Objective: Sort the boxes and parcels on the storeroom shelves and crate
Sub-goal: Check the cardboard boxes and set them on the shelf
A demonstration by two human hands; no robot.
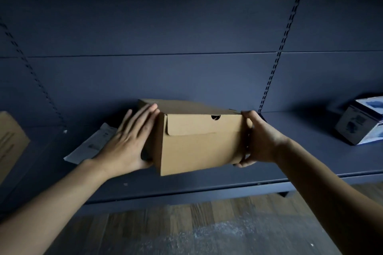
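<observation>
Brown cardboard mailer box [199,141], tuck-flap lid shut, small thumb notch at top of the front flap, sits centre frame, held btwn both hands over the dark blue shelf [300,159]. Box is tilted, near bottom corner pointing down toward the shelf's front edge; can't tell if its underside touches the shelf or is just above it.

Left hand [128,141], at 9 o'clock of the box, lies flat w/ fingers spread & straight, palm pressed on the box's left side, fingertips reaching the lid's top edge. Not curled round anything, just pressing. Right hand [261,141], at 3 o'clock, is wrapped on the box's right end: thumb up on the top right corner, fingers curled under the bottom edge. Firm clamp from both sides, forearms bare.

At 9 o'clock, partly under the left hand, a flat white printed sheet or envelope [91,145] lies on the shelf, text too blurred to read. Further out at 9, at frame edge, a larger brown carton [10,143], cut off. At 3 o'clock, well apart, a white & blue printed box [360,124] rests tilted on the shelf.

At 12, dark blue back panel [165,27] w/ slotted uprights [275,64]. At 6, wood plank floor [207,230] below the shelf.
</observation>
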